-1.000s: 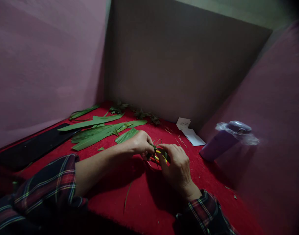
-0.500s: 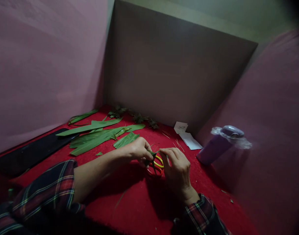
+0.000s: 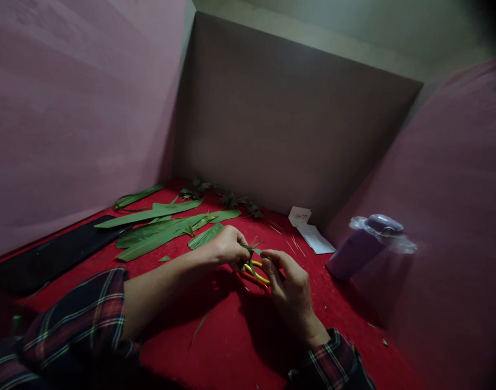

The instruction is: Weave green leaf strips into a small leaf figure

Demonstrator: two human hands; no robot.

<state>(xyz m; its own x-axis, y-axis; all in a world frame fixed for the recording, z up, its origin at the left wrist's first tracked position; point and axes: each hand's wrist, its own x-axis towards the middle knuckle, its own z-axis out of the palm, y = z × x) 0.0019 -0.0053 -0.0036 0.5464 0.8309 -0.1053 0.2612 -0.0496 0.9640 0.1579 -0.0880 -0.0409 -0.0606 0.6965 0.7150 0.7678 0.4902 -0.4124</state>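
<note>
My left hand is closed, pinching a narrow strip of green leaf near the middle of the red cloth. Opposite it, my right hand has its thumb and forefinger pressed together on the folded part of the same leaf strip. Between and below the hands show the yellow and red handle loops of a pair of scissors. Their blades are hidden, and I cannot tell whether my left hand also holds them. Large cut green leaves lie beyond my left forearm.
A purple bottle with clear plastic round its top stands at the right. White papers and thin sticks lie at the back. Leafy sprigs rest along the grey back wall. A dark flat panel is at the left.
My right fingers have shifted slightly left and down, and the leaf strip now bends differently between my hands. The scissors' loops look tilted flatter. The view has tipped a little.
</note>
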